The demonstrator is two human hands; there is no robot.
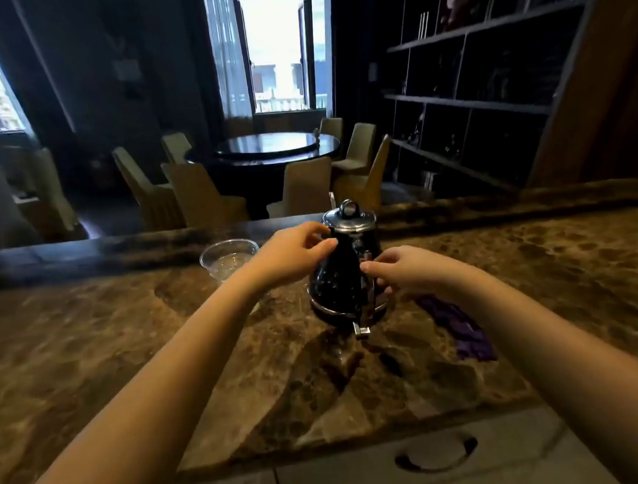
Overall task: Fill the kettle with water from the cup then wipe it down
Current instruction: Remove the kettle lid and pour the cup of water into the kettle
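A black kettle with a chrome lid and ring knob stands upright on the brown marble counter, its lid closed. My left hand rests against the kettle's upper left side, fingers curled on it. My right hand touches the kettle's handle on the right side, fingers closed around it. A clear plastic cup with water in it stands just left of the kettle, behind my left wrist. A purple cloth lies flat on the counter to the right, partly hidden under my right forearm.
The counter has a raised ledge along its far side. A grey panel with a round recess sits at the near edge. Beyond the counter stand a round dining table with chairs and dark shelving at right.
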